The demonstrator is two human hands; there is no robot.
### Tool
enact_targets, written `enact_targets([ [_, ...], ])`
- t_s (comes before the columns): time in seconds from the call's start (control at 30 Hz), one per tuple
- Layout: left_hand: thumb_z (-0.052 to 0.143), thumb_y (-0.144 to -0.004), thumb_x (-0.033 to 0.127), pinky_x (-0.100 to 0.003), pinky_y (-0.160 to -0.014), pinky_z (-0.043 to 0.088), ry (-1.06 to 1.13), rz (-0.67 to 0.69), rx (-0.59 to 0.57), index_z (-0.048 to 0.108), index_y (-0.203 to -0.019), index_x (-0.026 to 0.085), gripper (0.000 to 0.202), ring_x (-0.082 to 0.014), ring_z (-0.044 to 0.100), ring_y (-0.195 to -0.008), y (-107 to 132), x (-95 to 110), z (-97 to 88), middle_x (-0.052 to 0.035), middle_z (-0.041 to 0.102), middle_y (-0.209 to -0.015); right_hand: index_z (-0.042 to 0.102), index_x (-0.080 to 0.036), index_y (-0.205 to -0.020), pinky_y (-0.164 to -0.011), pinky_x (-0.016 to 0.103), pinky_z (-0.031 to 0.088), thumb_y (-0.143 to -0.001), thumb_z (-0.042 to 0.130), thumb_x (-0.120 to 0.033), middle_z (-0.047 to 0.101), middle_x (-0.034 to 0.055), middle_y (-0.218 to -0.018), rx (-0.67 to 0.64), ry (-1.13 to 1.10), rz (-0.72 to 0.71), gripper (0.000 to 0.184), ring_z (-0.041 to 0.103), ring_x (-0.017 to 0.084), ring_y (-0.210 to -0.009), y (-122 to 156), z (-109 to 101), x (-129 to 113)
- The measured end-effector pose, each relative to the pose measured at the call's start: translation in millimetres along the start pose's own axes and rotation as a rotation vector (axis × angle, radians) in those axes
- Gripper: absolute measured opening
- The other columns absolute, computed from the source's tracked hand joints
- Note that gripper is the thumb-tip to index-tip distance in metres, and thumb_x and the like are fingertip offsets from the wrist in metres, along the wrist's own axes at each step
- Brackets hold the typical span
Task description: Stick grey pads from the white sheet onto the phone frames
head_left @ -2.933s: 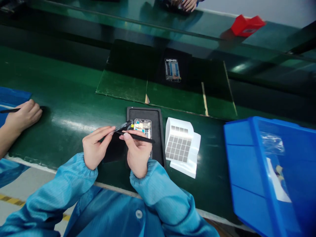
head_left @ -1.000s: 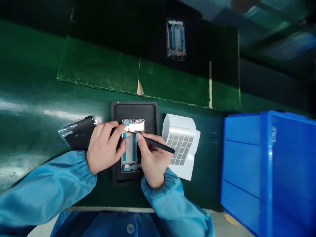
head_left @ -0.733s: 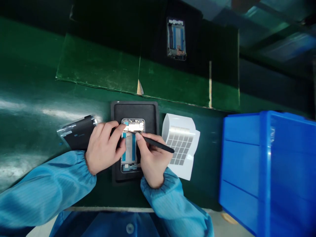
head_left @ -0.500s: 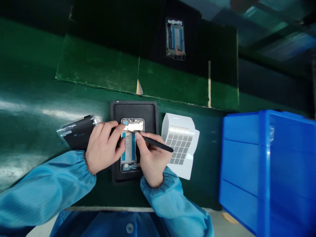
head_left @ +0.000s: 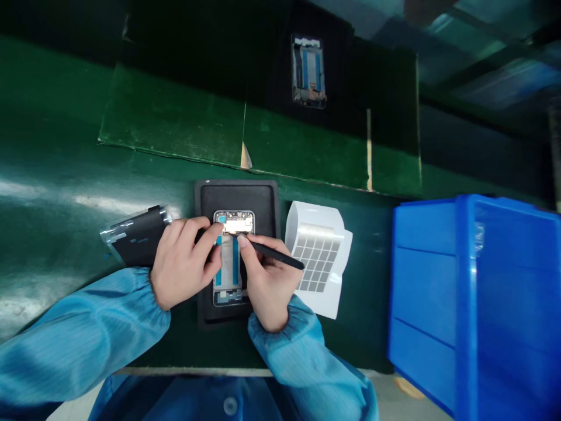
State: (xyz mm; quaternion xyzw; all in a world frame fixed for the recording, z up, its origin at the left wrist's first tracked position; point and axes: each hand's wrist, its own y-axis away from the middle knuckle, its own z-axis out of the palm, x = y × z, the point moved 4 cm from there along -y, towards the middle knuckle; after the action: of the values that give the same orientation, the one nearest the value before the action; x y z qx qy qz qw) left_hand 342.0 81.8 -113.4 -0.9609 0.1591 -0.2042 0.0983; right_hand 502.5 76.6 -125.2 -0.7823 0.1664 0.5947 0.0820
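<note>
An opened phone [head_left: 230, 263] lies in a black tray [head_left: 267, 202], its circuit board with a bright metal shield [head_left: 239, 226] uppermost and blue strips below. My left hand [head_left: 182, 263] is closed at the phone's left edge, fingers curled, with the index fingertip on the board's left side and the thumb lower down. In my right hand [head_left: 269, 280], closed in a pinch, are slim black tweezers [head_left: 280, 256]. Their tip points at the lower edge of the shield, partly covered by my fingers.
White backing paper with grey square stickers [head_left: 318, 260] lies right of the tray. A dark film sheet [head_left: 138, 240] is to the left. At the right stands a blue bin [head_left: 423, 286]. Another opened phone [head_left: 308, 70] lies on the raised green shelf [head_left: 302, 149] behind.
The view has shifted very slightly. Both hands stay at the board, with only a tiny movement of the left index fingertip, showing more of the blue patch.
</note>
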Motion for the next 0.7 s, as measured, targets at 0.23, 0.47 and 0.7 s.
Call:
enact_targets([
  [0.23, 0.060, -0.089, 0.021, -0.040, -0.076, 0.044, 0.000, 0.042, 0.020, 0.070, -0.118, 0.019, 0.031, -0.0264, 0.054, -0.092, 0.3, 1.0, -1.1, -0.0118, 0.064, -0.106, 0.076, -0.020, -0.086, -0.056, 0.028, 0.053, -0.081, 0.083, -0.031, 0.074, 0.0027, -0.078, 0.002, 0.004, 0.007, 0.014, 0.065, 0.017, -0.064, 0.3, 0.2, 1.3],
  [0.47, 0.062, -0.090, 0.025, -0.040, -0.069, 0.038, -0.136, 0.147, -0.004, 0.070, -0.120, 0.022, 0.031, -0.0267, 0.055, -0.092, 0.6, 4.7, -3.9, -0.0097, 0.068, -0.108, 0.075, -0.020, -0.087, -0.055, 0.026, 0.050, -0.083, 0.082, -0.029, 0.072, 0.0014, -0.077, -0.008, 0.006, -0.016, 0.012, 0.062, 0.014, -0.061, 0.4, -0.3, -0.3],
  [0.7, 0.058, -0.093, 0.021, -0.043, -0.071, 0.040, -0.252, 0.230, -0.125, 0.065, -0.129, 0.019, 0.037, -0.0287, 0.058, -0.099, -0.5, 16.5, -12.4, -0.0115, 0.068, -0.116, 0.073, -0.021, -0.090, -0.061, 0.028, 0.056, -0.083, 0.081, -0.031, 0.073, 0.0019, -0.081, 0.111, -0.064, -0.020, 0.015, 0.066, 0.015, -0.064, 1.0, -7.5, -1.7],
])
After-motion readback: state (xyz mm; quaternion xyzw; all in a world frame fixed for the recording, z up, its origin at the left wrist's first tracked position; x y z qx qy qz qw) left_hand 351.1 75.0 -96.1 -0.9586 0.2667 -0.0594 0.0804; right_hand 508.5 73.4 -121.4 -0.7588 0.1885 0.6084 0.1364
